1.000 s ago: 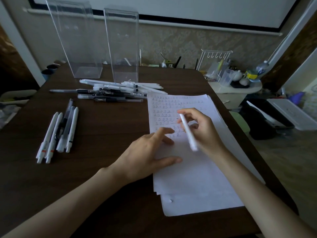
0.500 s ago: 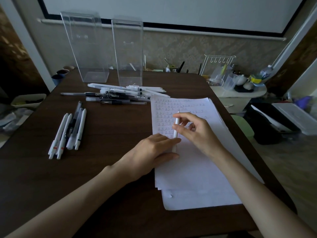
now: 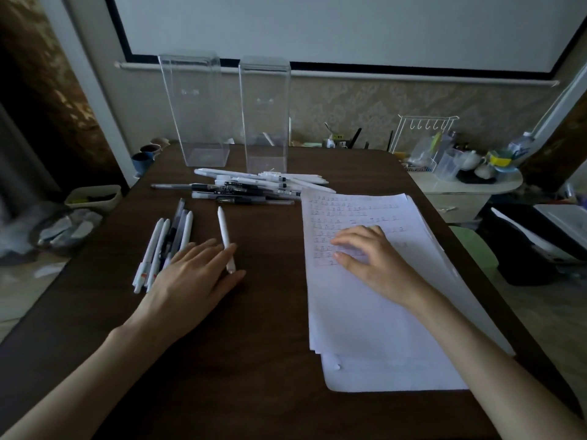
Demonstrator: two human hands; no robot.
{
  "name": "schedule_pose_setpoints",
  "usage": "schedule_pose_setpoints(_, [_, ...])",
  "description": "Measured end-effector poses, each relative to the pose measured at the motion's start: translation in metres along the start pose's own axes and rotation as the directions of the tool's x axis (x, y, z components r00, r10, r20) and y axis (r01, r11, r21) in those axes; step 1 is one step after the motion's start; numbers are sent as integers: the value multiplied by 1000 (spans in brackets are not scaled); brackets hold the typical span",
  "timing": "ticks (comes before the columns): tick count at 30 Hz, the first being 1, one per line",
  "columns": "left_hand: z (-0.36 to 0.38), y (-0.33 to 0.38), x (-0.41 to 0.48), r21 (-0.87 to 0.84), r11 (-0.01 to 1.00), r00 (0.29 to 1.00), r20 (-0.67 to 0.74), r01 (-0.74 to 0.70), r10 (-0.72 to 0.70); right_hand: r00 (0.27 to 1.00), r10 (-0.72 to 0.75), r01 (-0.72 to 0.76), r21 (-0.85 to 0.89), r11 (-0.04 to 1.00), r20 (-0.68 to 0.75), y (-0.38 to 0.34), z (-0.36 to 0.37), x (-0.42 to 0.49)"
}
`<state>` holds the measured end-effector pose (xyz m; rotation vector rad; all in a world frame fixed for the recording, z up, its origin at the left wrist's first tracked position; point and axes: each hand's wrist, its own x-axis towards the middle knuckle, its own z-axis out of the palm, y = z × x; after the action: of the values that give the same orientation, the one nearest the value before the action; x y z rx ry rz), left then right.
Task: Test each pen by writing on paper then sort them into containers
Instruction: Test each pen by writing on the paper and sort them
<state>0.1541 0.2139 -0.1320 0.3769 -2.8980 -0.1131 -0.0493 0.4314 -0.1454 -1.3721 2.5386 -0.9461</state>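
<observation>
Sorting looks barely begun: the left hand, grip released, rests on a slim white pen mid-table, right hand flat and released on the marked white paper, tall clear plastic containers at the far edge seemingly near empty

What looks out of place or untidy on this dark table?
The stack of white paper sheets is uneven: lower sheets stick out at its near end. One slim white pen lies alone at the fingertips of the left hand, apart from the black-and-white pen pile and the pen row.
</observation>
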Motion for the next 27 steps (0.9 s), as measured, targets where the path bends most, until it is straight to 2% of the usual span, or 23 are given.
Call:
schedule_pose_setpoints(5, [0, -11, -7, 12, 996, 995, -44, 89, -89, 999, 12, -12, -1, 1000, -30, -8, -3, 4])
schedule_pose_setpoints(11, [14, -16, -4, -84, 963, 962, -76, 254, -261, 991, -130, 130, -120, 984, 8, -48, 13, 51])
schedule_pose_setpoints(14, [16, -17, -4, -104, 959, 955, -107, 265, -276, 989, -146, 140, -219, 965, -11, -66, 33, 93])
schedule_pose_setpoints(17, [17, -19, -5, -116, 952, 947, -123, 282, -296, 995, -80, 48, -393, 918, -65, -67, 46, 125])
schedule_pose_setpoints(20, [18, -19, -4, -114, 952, 945, -132, 286, -299, 998, -21, -8, -510, 860, -52, -62, 52, 139])
schedule_pose_setpoints(24, [19, -20, -1, -103, 956, 947, -139, 275, -288, 1000, -24, 14, -562, 827, -11, -62, 55, 137])
schedule_pose_setpoints(27, [17, -20, -2, -112, 957, 947, -155, 267, -282, 995, -93, 68, -531, 845, -20, -66, 49, 125])
